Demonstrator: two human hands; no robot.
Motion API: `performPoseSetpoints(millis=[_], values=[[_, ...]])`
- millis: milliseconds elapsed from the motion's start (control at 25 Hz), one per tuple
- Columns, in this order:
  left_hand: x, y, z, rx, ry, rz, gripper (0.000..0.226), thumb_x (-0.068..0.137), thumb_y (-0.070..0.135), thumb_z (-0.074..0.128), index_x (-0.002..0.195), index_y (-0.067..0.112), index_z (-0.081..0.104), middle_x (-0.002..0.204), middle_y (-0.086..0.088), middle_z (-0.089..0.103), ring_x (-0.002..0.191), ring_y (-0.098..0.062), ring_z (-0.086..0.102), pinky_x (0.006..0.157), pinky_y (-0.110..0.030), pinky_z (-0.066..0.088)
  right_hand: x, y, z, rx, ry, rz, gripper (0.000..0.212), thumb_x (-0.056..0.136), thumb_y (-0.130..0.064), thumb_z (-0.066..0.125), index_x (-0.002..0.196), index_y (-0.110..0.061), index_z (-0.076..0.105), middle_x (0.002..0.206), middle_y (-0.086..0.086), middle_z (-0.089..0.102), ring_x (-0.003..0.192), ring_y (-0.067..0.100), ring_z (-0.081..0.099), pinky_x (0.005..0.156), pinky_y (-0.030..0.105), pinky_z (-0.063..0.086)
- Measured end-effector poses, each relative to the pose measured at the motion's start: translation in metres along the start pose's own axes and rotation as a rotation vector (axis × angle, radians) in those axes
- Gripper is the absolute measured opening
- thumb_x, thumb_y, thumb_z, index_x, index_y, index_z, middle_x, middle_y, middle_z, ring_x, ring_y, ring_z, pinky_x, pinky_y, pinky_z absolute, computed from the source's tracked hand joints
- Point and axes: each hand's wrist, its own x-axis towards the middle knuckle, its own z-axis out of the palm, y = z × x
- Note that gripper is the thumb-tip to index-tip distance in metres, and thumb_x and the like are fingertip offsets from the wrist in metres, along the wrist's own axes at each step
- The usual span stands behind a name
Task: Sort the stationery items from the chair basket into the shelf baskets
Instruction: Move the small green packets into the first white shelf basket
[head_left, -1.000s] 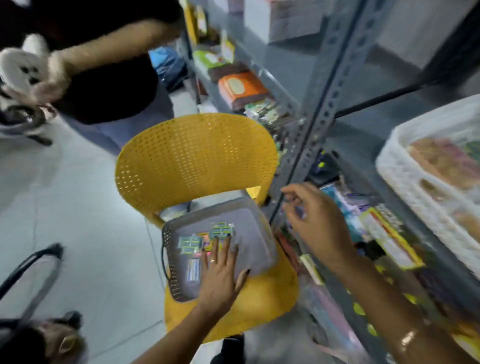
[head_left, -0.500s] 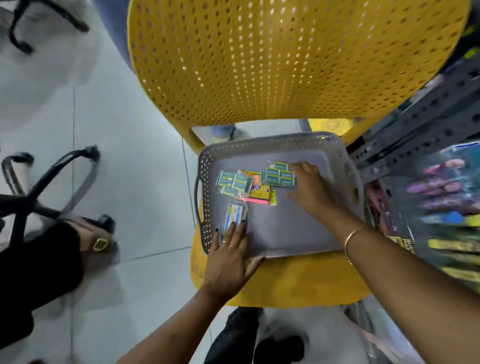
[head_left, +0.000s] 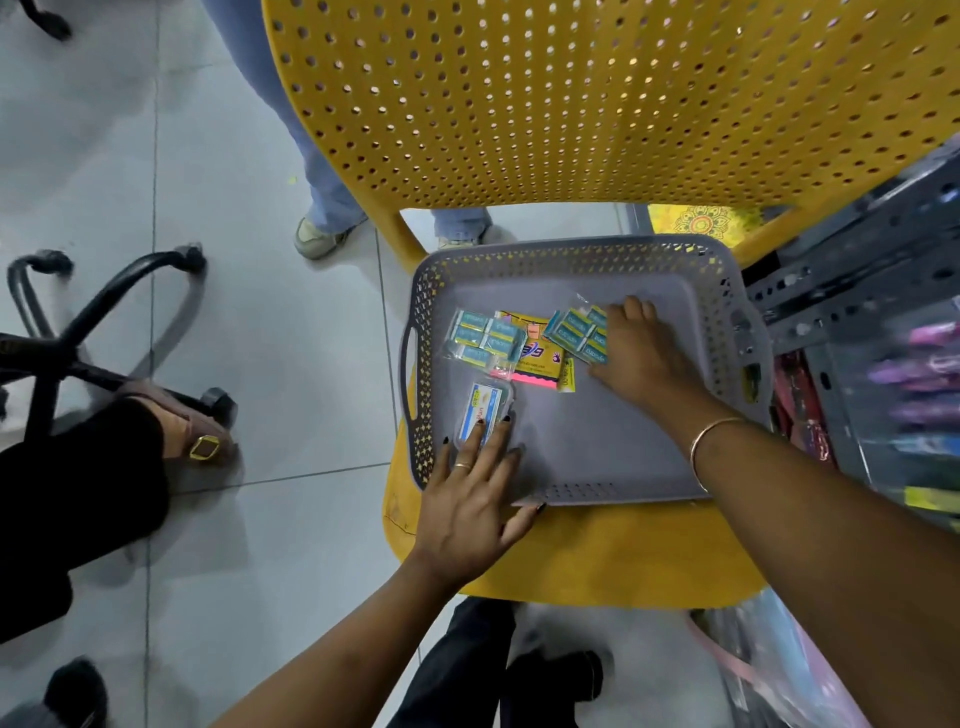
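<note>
Fingers of the right hand (head_left: 641, 353), back from the shelf, now press flat, ungrasping, on the eraser pack (head_left: 576, 332) near the grey basket's (head_left: 727, 312) far edge, beginning another pick.

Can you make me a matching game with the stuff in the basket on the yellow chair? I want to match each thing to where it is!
Things:
1. Clear plastic box with a blue and white label
2. Yellow paper packet with a pink edge
3. Clear pack of blue erasers on the right
4. Grey plastic basket

Places:
A. On the yellow chair seat
B. Under the left hand's fingertips
C. Beside the right hand, touching it
D. Between the two eraser packs, partly under them

Pairs: 1-B, 2-D, 3-C, 4-A
</note>
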Motion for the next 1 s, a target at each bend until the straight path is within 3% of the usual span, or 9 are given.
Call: performPoseSetpoints(millis=[240,400,520,800,1000], values=[[0.004,0.003,-0.011,0.037,-0.017,0.003,0.063,0.089,0.057,0.033,0.125,0.012,0.059,0.146,-0.011,0.035,0.131,-0.035,0.038,0.101,-0.058,0.023,-0.028,0.011,-0.041,0.112,0.097,0.096,0.059,0.070,-0.020,0.074,0.117,0.003,0.046,0.127,0.023,0.045,0.122,0.036,0.038,0.093,0.045,0.041],[0.011,0.014,-0.044,0.027,-0.050,0.005,0.073,0.094,0.061,0.018,0.129,0.009,0.055,0.148,-0.012,0.029,0.134,-0.034,0.031,0.102,-0.058,0.025,-0.058,0.018,-0.117,0.233,0.217,0.135,0.060,0.068,-0.020,0.074,0.118,0.002,0.049,0.123,0.022,0.046,0.122,0.035,0.039,0.094,0.044,0.043],[0.030,0.037,-0.087,-0.013,-0.028,0.049,0.080,0.094,0.064,0.011,0.133,0.007,0.051,0.150,-0.016,0.028,0.138,-0.033,0.022,0.106,-0.055,0.025,-0.092,0.015,-0.185,0.313,0.334,0.132,0.050,0.066,-0.021,0.074,0.107,0.001,0.055,0.113,0.023,0.050,0.116,0.036,0.044,0.090,0.043,0.044],[0.090,0.128,-0.204,-0.152,0.182,0.406,0.075,0.094,0.063,0.022,0.131,0.004,0.050,0.151,-0.019,0.024,0.139,-0.035,0.017,0.101,-0.059,0.030,-0.220,0.020,-0.357,0.390,0.624,0.187,0.051,0.067,-0.025,0.074,0.110,-0.003,0.060,0.109,0.021,0.056,0.108,0.033,0.052,0.092,0.038,0.044],[0.115,0.240,-0.295,-0.319,0.418,0.747,0.071,0.094,0.059,0.029,0.133,0.003,0.045,0.154,-0.016,0.019,0.142,-0.035,0.007,0.109,-0.052,0.015,-0.334,0.077,-0.444,0.334,0.737,0.404,0.044,0.070,-0.026,0.073,0.107,-0.005,0.063,0.108,0.017,0.058,0.102,0.030,0.055,0.085,0.031,0.039]])
